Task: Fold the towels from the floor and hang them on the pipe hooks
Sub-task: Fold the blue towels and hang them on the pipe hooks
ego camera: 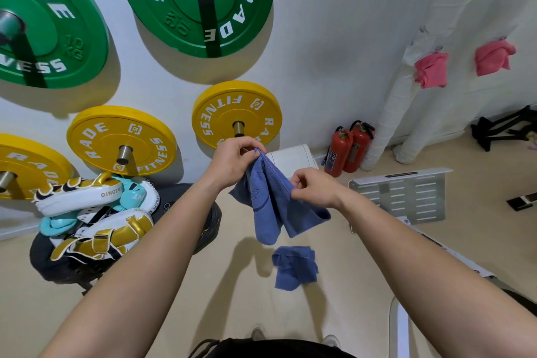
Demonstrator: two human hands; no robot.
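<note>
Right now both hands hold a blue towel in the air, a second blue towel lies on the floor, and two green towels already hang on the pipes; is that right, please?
Not quite: the head view shows the hanging towels are pink, not green. The rest stands: the left hand and right hand hold a blue towel in the air, and a second blue towel lies on the floor.

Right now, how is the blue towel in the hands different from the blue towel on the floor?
The held blue towel hangs in the air, pinched at its top edge by the left hand and right hand; the floor towel lies on the ground, untouched. The held blue towel is partly spread out, while the floor towel is crumpled in a heap. Both are the same blue and not yet hung.
</note>
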